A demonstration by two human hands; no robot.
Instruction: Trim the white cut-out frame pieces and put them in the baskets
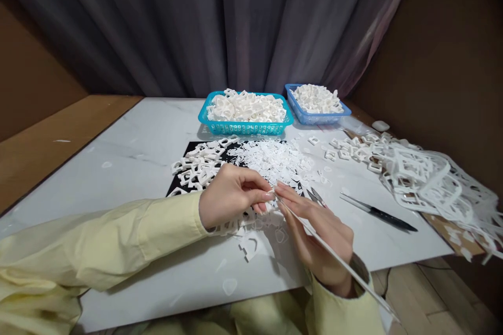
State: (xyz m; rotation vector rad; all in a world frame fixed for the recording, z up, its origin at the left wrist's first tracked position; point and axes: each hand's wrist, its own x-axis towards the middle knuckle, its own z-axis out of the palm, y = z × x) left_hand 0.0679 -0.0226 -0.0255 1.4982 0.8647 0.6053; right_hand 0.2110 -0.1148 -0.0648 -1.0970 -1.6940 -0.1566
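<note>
My left hand (232, 194) has thumb and fingers pinched on a small white piece, mostly covered by the fingertips. Close against it, my right hand (324, 233) is closed on a long thin white strip (341, 260). The strip runs from the fingertips down past my right wrist to the lower right. Below the hands lie loose white cut-out pieces, among them a notched one (248, 247). Just beyond them, a heap of thin white scraps (271, 159) and a pile of thicker white frame-like pieces (202, 162) cover much of a black mat (172, 186).
A teal basket (251, 128) and a blue basket (320, 118), both heaped with white pieces, stand at the back. Black-handled tweezers (379, 213) lie on the right, with small scissors (317, 198) beside my right hand. Tangled white strips (428, 178) hang over the table's right edge.
</note>
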